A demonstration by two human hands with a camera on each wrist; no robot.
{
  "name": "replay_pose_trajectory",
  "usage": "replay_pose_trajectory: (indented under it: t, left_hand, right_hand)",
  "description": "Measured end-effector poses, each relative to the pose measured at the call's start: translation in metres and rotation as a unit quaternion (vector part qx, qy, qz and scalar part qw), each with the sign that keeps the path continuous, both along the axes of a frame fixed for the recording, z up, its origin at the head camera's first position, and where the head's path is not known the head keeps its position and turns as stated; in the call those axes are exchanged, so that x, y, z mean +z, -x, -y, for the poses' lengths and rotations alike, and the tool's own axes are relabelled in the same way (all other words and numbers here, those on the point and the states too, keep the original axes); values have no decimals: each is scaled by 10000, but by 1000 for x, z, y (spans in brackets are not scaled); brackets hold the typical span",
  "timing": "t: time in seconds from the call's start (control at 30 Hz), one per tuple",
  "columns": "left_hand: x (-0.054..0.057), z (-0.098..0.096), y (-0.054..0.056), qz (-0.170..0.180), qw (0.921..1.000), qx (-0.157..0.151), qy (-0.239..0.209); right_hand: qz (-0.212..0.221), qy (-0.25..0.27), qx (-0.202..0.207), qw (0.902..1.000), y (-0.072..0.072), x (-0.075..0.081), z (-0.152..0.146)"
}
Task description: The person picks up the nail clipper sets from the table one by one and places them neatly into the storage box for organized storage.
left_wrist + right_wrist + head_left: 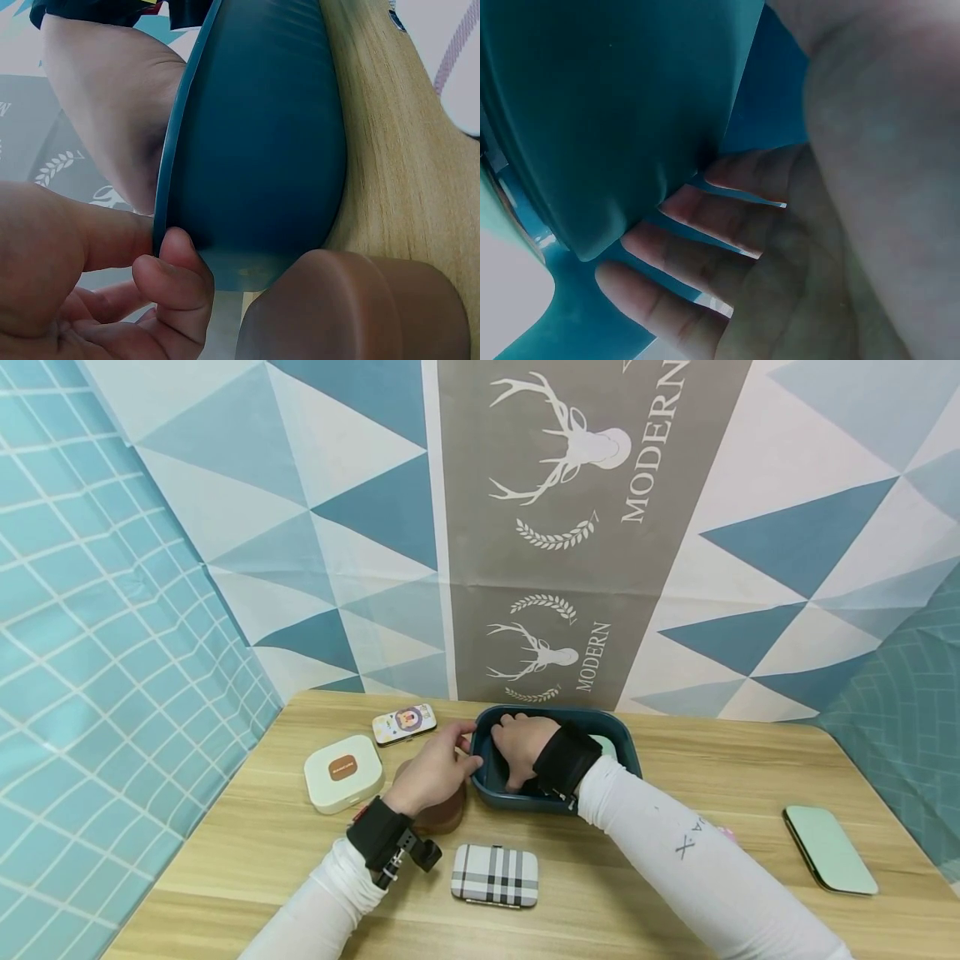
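A dark blue-teal bin point(622, 727) stands on the wooden table near the wall. My left hand point(435, 768) pinches its left rim between thumb and fingers, seen close up in the left wrist view. My right hand point(521, 745) reaches down into the bin. In the right wrist view its fingertips point(641, 240) lie along the edge of a dark teal case point(615, 112) with a rounded corner, while the thumb tip is hidden. A pale green case point(603, 746) lies inside the bin, partly behind the right wrist. Under the left hand sits a brown rounded case point(442, 817).
Left of the bin are a cream case point(333, 768) with a brown label and a small printed case point(405, 723). A plaid case point(495, 877) lies in front. Far right is a mint case point(831, 850); something pink point(727, 833) peeks out behind the right forearm.
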State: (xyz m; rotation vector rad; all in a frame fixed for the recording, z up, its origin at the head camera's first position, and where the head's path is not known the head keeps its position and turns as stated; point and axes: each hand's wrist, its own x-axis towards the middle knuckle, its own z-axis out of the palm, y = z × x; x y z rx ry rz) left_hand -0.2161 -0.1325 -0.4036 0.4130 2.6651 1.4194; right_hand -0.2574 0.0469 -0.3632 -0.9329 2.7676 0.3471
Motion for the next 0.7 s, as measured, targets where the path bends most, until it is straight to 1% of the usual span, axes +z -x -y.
replay_pose_trajectory:
  t: [0.2,0.47,0.7]
  left_hand:
    - [0,1,0,36,10000,-14,-54]
    - [0,1,0,43,10000,3,-25]
    - [1,0,-1,28,10000,39,17]
  right_hand:
    - [-108,69,138,9998,1,-1,1]
    - [-157,91,144,9997,0,0,1]
    - [-95,186,137,9997,-1,1,-1]
